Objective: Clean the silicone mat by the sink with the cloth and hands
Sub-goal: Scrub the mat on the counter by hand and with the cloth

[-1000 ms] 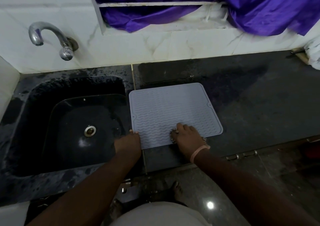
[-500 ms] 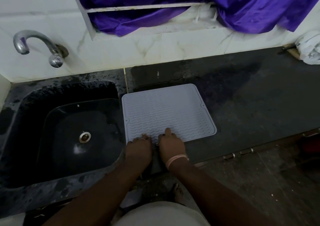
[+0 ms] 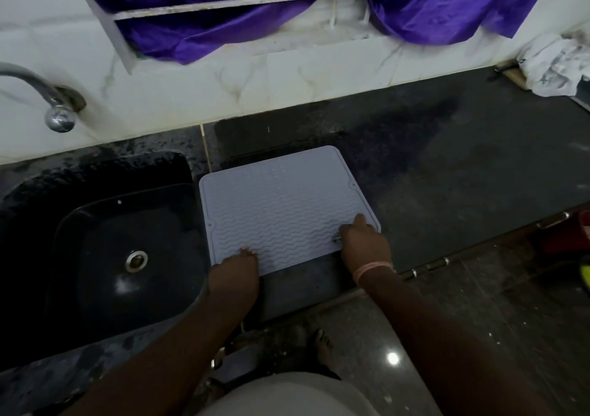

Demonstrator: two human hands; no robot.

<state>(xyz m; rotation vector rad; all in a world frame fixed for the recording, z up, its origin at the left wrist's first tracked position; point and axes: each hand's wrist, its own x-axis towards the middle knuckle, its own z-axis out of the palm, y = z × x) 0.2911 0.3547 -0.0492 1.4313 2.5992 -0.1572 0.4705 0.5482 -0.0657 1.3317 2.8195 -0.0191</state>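
A pale grey silicone mat (image 3: 281,204) with wavy ridges lies flat on the dark counter (image 3: 447,176), right beside the sink. My left hand (image 3: 234,280) holds down the mat's near left corner, fingertips curled on its edge. At the near right corner, my right hand (image 3: 364,246) is closed over a small shiny-grey wad of cloth (image 3: 337,237) pressed on the mat. Only a bit of the cloth shows under the fingers.
A black sink (image 3: 79,166) with a metal drain lies to the left, under a chrome tap (image 3: 48,96) on the marble wall. Purple fabric (image 3: 223,35) hangs from the window ledge. A crumpled white cloth (image 3: 555,67) sits at the counter's far right.
My right hand has slid along the mat's near edge from beside my left hand out to the near right corner. My left hand stays at the near left corner.
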